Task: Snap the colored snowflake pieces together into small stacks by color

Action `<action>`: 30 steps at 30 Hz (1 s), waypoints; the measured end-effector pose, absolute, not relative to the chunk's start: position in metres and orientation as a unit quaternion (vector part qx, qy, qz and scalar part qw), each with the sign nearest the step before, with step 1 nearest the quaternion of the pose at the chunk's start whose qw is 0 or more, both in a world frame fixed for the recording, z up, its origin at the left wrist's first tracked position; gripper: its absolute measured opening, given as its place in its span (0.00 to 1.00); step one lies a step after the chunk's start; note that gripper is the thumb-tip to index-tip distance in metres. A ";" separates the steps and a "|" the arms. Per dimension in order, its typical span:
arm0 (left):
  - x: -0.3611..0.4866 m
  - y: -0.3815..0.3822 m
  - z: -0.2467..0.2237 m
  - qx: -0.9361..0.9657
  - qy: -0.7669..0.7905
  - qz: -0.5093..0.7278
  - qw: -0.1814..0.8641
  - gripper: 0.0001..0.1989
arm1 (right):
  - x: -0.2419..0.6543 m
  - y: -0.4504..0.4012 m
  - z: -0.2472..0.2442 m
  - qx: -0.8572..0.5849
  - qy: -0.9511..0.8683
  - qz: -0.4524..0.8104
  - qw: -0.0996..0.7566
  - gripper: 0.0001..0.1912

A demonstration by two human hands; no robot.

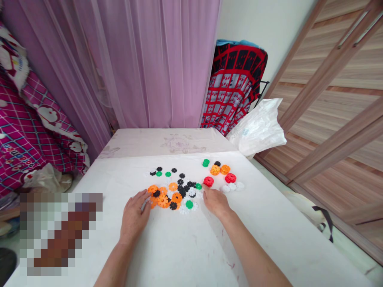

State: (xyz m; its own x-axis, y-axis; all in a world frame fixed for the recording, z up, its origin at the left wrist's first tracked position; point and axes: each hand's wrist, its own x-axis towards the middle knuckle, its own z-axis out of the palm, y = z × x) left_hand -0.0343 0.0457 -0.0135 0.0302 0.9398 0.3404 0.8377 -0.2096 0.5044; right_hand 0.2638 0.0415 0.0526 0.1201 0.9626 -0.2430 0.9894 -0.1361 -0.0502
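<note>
Notched plastic discs in orange, black, white and green lie in a loose pile on the white table. My left hand (137, 209) rests at the pile's left side, fingers apart, beside an orange disc (162, 200). At the pile's right edge, the fingertips of my right hand (214, 199) are close to a green disc (198, 186) and just below a red stack (208, 181); what they hold, if anything, is hidden. Further right sit an orange stack (215, 170), another red stack (230, 177), a green stack (206, 162) and white discs (232, 186).
The table (179, 247) has a floral cover at its far end. A white plastic bag (259, 127) hangs at the far right corner. Behind are a purple curtain (161, 63) and a red-and-black cloth (230, 85); wooden wardrobe doors (329, 91) stand at right.
</note>
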 end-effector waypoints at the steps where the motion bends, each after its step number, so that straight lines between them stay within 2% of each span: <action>1: -0.034 0.046 -0.014 0.713 0.622 0.312 0.081 0.20 | 0.263 0.042 0.052 0.749 0.651 -0.112 0.061 0.26; 11: -0.034 0.045 -0.013 0.714 0.624 0.309 0.077 0.20 | 0.265 0.048 0.058 0.800 0.583 -0.136 0.042 0.23; 21: -0.034 0.044 -0.011 0.718 0.622 0.303 0.078 0.20 | 0.265 0.054 0.055 0.832 0.535 -0.146 0.000 0.25; 30: -0.033 0.044 -0.009 0.719 0.623 0.298 0.083 0.21 | 0.269 0.044 0.056 0.832 0.537 -0.143 0.004 0.23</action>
